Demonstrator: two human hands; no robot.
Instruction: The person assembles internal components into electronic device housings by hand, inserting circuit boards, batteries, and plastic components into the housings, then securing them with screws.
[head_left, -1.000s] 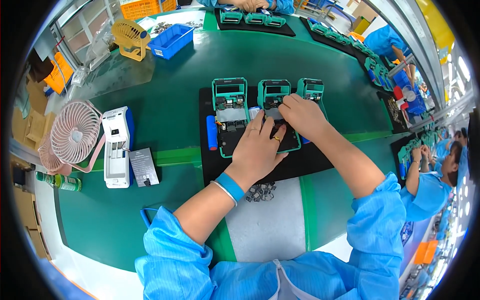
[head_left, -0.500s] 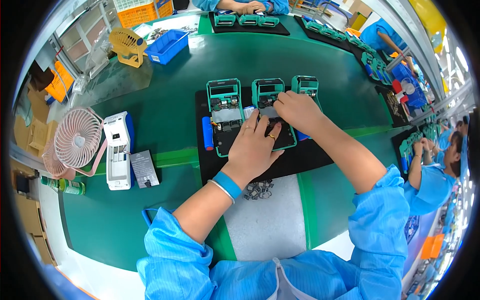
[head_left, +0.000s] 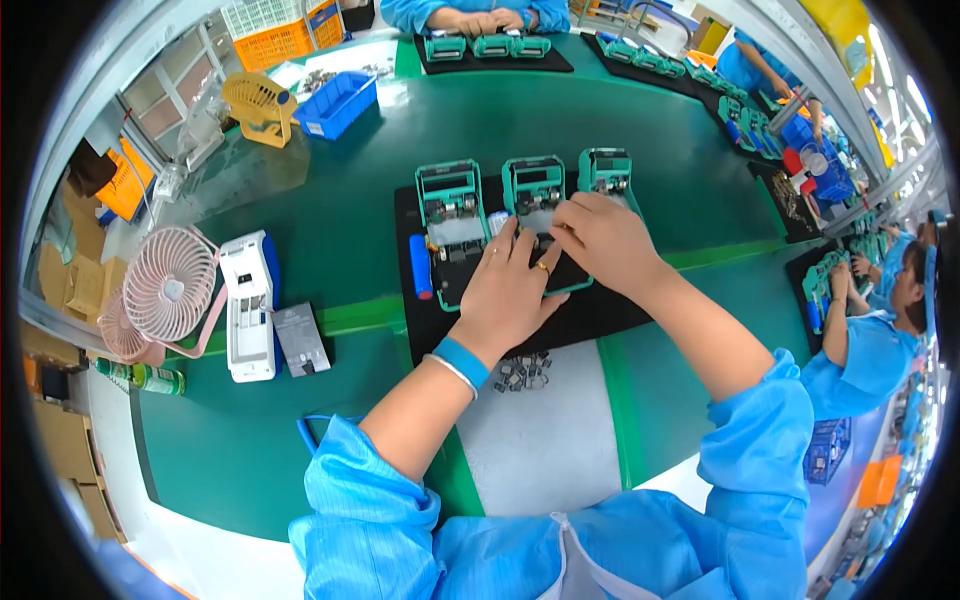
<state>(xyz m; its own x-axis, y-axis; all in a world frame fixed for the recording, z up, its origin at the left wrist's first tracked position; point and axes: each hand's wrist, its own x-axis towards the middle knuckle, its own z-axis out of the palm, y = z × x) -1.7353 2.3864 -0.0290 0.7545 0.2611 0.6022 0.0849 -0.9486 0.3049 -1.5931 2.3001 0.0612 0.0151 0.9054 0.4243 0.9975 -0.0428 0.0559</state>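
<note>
Three green-rimmed open device housings stand in a row on a black mat (head_left: 424,338): a left housing (head_left: 448,178), a middle housing (head_left: 534,171) and a right housing (head_left: 606,163). Small circuit parts and wires show inside them. My left hand (head_left: 503,292) lies over the lower part of the middle housing, fingers spread. My right hand (head_left: 606,240) bends over the same housing from the right, thumb and fingertips pinched together close to the left fingers. Whatever the pinch holds is hidden. A blue cylinder (head_left: 421,266) lies along the left housing's side.
A pile of small parts (head_left: 523,372) lies on the grey strip before me. To the left are a pink fan (head_left: 170,283), a white device shell (head_left: 247,345) and a dark flat box (head_left: 301,340). Farther back sit a blue bin (head_left: 337,108) and a yellow fan (head_left: 258,110). Co-workers sit across and right.
My right hand has come nearer to me, its fingertips moving from the middle housing's upper part down beside my left fingers. The left hand stays over the housing. The view has shifted slightly.
</note>
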